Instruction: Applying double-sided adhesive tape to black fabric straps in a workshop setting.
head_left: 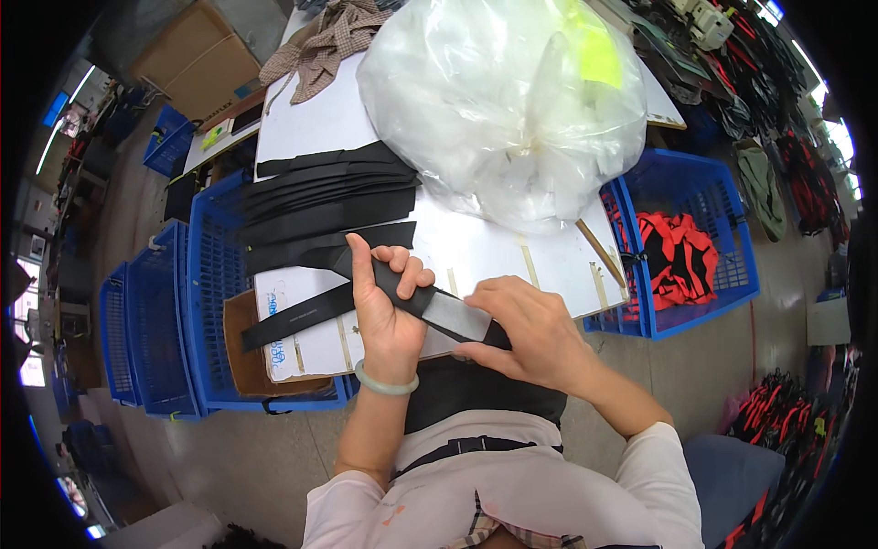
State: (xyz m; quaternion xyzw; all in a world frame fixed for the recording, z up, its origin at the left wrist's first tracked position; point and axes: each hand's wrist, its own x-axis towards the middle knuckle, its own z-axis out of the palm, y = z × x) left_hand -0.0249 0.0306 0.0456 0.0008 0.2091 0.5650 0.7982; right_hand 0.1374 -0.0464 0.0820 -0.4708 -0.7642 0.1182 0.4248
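A black fabric strap (302, 317) runs slantwise over the near edge of the white table (457, 240). My left hand (389, 316) is closed around its middle, thumb pointing up, a pale bangle on the wrist. At the strap's right end, beside a light grey patch (457, 317), my right hand (530, 331) grips it between thumb and fingers. Part of the strap is hidden behind my left hand. Just beyond it, several similar black strips (334, 199) lie overlapped in a pile on the table.
A large clear plastic bag (494, 110) bulges over the table's far side. Blue crates (157, 320) stand at the left, next to a cardboard box (251, 352). Another blue crate (709, 316) at the right holds red and black pieces (675, 261). A checked cloth (329, 41) lies at the back.
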